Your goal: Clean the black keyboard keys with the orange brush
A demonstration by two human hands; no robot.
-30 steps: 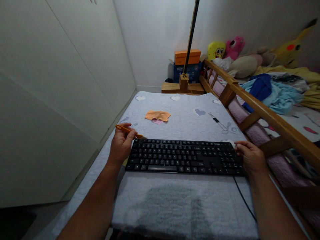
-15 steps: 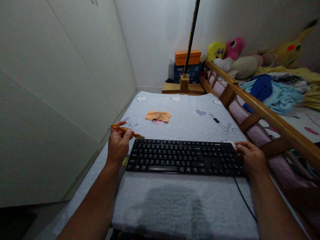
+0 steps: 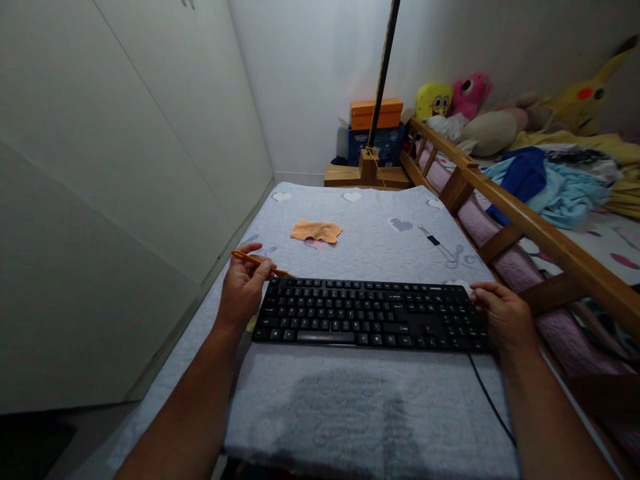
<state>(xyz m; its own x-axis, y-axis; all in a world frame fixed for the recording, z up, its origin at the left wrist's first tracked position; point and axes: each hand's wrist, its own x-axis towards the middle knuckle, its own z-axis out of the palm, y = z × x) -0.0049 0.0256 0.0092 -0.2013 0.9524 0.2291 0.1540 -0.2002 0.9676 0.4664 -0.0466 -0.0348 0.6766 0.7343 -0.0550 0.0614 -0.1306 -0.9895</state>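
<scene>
A black keyboard (image 3: 330,310) lies across the cloth-covered surface in front of me, its cable running off the lower right. My left hand (image 3: 245,283) is closed around a small brush (image 3: 257,259) with an orange handle, its bristle end at the keyboard's top left edge. At the other end, my right hand (image 3: 505,313) has its fingers curled against the keyboard's right edge and holds it there; part of the grip is hidden. Beyond the keyboard lies an orange cloth (image 3: 317,232). A wire tool with a black slider (image 3: 433,240) rests farther right.
A wooden bed rail (image 3: 525,213) runs along the right side, with plush toys and clothes behind it. White cabinet doors (image 3: 125,200) stand close on the left. At the far end are a wooden stand (image 3: 369,170) with a black pole and an orange box (image 3: 376,114).
My left hand has shifted slightly right with the brush, whose bristles have moved rightward along the keyboard's top edge. My right hand and the keyboard have stayed in place.
</scene>
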